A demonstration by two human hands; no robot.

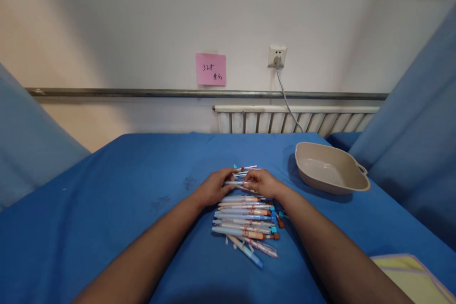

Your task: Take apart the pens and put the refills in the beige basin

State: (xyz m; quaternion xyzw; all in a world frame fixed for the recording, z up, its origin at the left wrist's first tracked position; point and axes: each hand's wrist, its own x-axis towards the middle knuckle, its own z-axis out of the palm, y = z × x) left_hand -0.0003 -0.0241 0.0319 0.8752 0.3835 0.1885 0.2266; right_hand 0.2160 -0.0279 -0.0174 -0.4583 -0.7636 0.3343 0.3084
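Note:
My left hand [214,187] and my right hand [264,183] meet over the far end of a row of pens. Between them is a pale pen [234,183], its left end in my left fingers and its right part pinched by my right fingers. Nearer to me, several pens [244,217] lie side by side, pointing left and right, some with orange, brown or light-blue parts. A blue-ended pen [251,255] lies slantwise at the near end. Beyond my fingers a few thin pens or sticks [250,167] show, partly hidden by the hands.
A beige plastic basin [329,185] stands at the right on the blue-covered table [107,190]. A yellow cloth [409,275] lies at the near right edge. Behind are a radiator [278,122], a rail [142,93], a plugged-in cable [285,97] and a pink note [211,70]. Blue curtains hang at both sides.

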